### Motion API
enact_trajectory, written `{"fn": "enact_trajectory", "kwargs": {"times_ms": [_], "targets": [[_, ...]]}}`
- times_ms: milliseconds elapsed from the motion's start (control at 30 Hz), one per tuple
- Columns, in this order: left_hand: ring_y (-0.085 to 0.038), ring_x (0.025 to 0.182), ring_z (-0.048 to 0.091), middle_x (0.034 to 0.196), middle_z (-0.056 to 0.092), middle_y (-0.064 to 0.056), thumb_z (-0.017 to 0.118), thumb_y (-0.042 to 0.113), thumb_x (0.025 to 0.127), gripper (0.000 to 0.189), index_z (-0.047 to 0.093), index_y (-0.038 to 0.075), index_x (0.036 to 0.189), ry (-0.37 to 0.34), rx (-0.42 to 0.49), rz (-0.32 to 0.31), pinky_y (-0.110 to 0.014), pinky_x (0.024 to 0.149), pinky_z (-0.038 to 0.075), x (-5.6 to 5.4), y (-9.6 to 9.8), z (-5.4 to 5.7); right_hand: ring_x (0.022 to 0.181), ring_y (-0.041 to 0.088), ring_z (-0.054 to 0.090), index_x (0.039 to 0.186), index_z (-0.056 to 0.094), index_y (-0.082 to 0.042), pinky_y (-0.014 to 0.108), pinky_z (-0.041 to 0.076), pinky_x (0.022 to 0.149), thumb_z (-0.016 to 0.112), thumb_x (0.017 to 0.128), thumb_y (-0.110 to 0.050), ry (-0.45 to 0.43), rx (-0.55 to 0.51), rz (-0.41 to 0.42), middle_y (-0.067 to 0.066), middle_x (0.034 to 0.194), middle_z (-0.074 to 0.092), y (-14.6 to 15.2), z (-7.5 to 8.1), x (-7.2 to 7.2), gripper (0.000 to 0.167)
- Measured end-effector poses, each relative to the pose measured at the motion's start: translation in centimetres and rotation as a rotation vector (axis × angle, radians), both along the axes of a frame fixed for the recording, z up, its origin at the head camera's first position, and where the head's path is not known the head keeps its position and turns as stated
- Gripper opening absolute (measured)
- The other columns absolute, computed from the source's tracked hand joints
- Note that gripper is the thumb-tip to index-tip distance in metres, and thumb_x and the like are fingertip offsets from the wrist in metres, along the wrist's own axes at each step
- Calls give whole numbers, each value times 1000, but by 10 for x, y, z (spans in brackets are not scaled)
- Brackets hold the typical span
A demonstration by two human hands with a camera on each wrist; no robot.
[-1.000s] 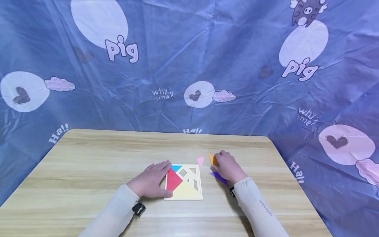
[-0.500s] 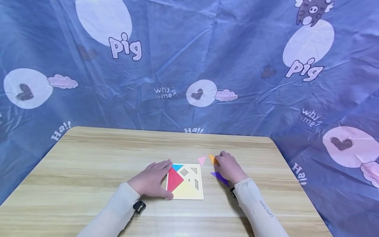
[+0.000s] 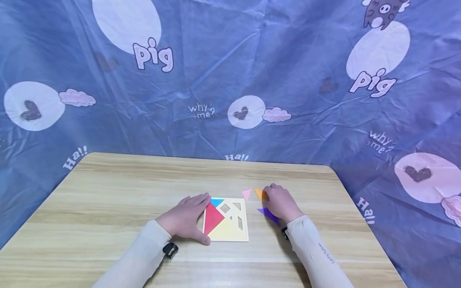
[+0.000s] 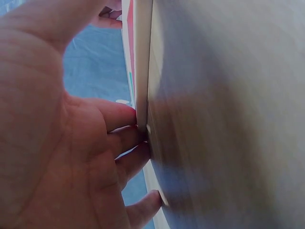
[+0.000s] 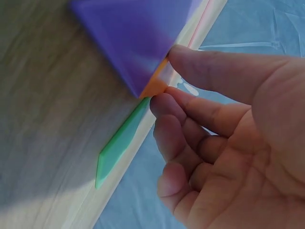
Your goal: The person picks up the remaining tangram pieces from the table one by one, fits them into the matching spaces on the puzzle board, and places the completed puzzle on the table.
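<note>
My left hand (image 3: 185, 218) is spread along the left side of a square tangram board (image 3: 247, 224), thumb at the near corner, fingertips at the far one. Red (image 3: 213, 218), blue (image 3: 217, 202) and pale yellow (image 3: 225, 233) pieces lie in the board. Its right part shows several cut-out gaps. Right of the board, my right hand (image 3: 282, 203) pinches an orange tangram piece (image 3: 259, 194), partly hidden by the fingers. Just nearer lies a purple triangle (image 3: 269, 216), partly under that hand. A green parallelogram (image 5: 121, 148) shows in the right wrist view; the hand hides it in the head view.
A small pink triangle (image 3: 246, 194) lies by the board's far right corner. Everything rests on a wood-grain table (image 3: 144, 180). Behind and at the sides hangs a blue printed cloth (image 3: 201, 72). Each wrist wears a black band.
The head view has shifted slightly. The right thumb has drawn back a little from the left of the orange piece; the left hand stays at the board's edge.
</note>
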State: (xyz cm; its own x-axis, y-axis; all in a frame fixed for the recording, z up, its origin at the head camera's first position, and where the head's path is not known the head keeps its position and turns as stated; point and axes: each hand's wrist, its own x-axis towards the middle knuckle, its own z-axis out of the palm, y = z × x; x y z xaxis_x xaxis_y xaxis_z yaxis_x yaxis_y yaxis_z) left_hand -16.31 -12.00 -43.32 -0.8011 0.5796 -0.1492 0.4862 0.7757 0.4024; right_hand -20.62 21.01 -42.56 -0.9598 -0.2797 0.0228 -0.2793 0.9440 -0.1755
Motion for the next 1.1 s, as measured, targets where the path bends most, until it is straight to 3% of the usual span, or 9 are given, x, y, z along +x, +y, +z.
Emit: {"fn": "enact_trajectory", "kwargs": {"times_ms": [133, 367, 633, 1100], "targets": [[-29, 157, 24, 169, 28, -13, 86, 68, 68, 127, 31, 0, 161, -6, 10, 0, -54, 127, 19, 0, 1, 1, 81, 25, 59, 108, 73, 1, 45, 53, 74, 78, 89, -10, -9, -25, -12, 7, 88, 63, 0, 1, 1, 23], [-34, 156, 26, 168, 29, -17, 86, 66, 69, 126, 32, -3, 160, -6, 42, -18, -57, 126, 20, 1, -1, 1, 72, 20, 54, 88, 65, -4, 36, 49, 68, 78, 85, -9, -62, -170, -94, 4, 79, 57, 3, 0, 0, 14], [-34, 156, 26, 168, 28, -17, 85, 68, 69, 127, 31, -3, 160, 6, 33, -28, -57, 126, 20, -1, -1, 1, 76, 20, 65, 92, 70, -2, 40, 57, 75, 76, 89, -9, -32, -252, -191, 6, 84, 71, 1, 6, 0, 10], [-34, 156, 26, 168, 28, -16, 85, 68, 68, 128, 31, -3, 160, 10, 32, -15, -57, 126, 20, 0, 0, 1, 64, 13, 54, 81, 69, -7, 31, 48, 63, 73, 92, -7, 64, -351, -126, -1, 71, 63, -2, 14, 3, 11]]}}
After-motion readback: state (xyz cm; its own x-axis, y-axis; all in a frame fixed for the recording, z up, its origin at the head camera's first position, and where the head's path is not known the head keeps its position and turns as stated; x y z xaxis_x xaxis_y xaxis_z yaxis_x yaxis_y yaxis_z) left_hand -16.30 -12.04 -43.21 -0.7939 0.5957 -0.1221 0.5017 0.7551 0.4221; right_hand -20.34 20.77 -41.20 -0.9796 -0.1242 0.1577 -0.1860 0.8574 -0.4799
